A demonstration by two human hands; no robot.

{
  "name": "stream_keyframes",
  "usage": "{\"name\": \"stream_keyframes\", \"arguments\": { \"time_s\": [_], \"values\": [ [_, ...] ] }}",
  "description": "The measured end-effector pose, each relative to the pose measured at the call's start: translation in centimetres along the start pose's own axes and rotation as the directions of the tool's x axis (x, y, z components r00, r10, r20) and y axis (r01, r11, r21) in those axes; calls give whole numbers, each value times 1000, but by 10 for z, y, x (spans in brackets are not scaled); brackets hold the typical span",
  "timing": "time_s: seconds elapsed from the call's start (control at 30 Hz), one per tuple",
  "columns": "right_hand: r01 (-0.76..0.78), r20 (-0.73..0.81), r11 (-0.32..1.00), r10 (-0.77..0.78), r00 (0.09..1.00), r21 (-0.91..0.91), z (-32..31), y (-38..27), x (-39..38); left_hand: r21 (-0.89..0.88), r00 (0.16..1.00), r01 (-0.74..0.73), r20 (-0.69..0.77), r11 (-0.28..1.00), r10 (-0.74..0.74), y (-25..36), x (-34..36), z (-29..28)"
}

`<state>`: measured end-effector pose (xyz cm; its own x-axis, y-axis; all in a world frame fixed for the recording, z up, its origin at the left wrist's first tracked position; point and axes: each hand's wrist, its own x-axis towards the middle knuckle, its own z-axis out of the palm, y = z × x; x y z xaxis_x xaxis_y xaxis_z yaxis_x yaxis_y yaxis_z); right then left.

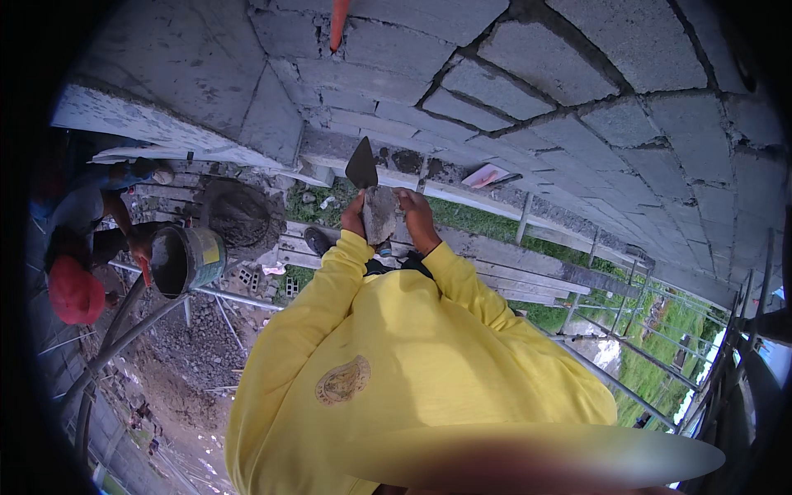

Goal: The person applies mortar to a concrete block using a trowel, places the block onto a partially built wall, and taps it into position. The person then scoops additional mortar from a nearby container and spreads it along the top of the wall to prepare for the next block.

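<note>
In front of my chest both hands are at a broken piece of grey concrete block (379, 216). My left hand (354, 216) is closed at its left side, and a pointing trowel (361, 165) sticks out above that hand with its blade tip toward the wall. The trowel's handle is hidden, apparently within the left hand. On the other side, my right hand (418, 220) is closed on the block piece's right edge. Ahead of them stands the block wall (495, 87) with dark mortar joints.
Wooden planks (495, 247) lie under me, with scaffold pipes (610, 375) at the right. To the left, a co-worker in a red cap (76, 289) has a hand by a bucket (203, 257), near a mortar pan (241, 216). An orange pipe (338, 23) protrudes at the wall.
</note>
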<state>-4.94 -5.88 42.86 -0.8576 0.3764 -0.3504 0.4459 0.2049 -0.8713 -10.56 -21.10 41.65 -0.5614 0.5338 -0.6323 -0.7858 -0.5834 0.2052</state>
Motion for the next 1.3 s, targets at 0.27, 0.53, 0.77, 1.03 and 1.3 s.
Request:
{"name": "stream_keyframes", "arguments": {
  "time_s": [0.27, 0.53, 0.77, 1.03, 1.3],
  "values": [
    [77, 650, 997, -43, 759, -25, -55, -32, 3, 303, 918, 354, 71, 885, -391, 11, 21, -53],
    [384, 654, 864, -88, 751, -326, -80, -85, 0, 294, 923, 280, 179, 914, -341, -13, 20, -35],
    [606, 192, 358, -730, 656, -710, -230, -299, -28, 335, 837, 513, 8, 790, -547, 33, 44, -97],
    [212, -297, 255, -934, -198, -943, -373, -583, -23, 44, 979, 200, 18, 979, -201, 38, 30, -172],
    [-220, -223, 202, -972, 76, -954, -395, -708, 52, -66, 975, 222, 1, 973, -222, 19, 1, -160]
  ]
}}
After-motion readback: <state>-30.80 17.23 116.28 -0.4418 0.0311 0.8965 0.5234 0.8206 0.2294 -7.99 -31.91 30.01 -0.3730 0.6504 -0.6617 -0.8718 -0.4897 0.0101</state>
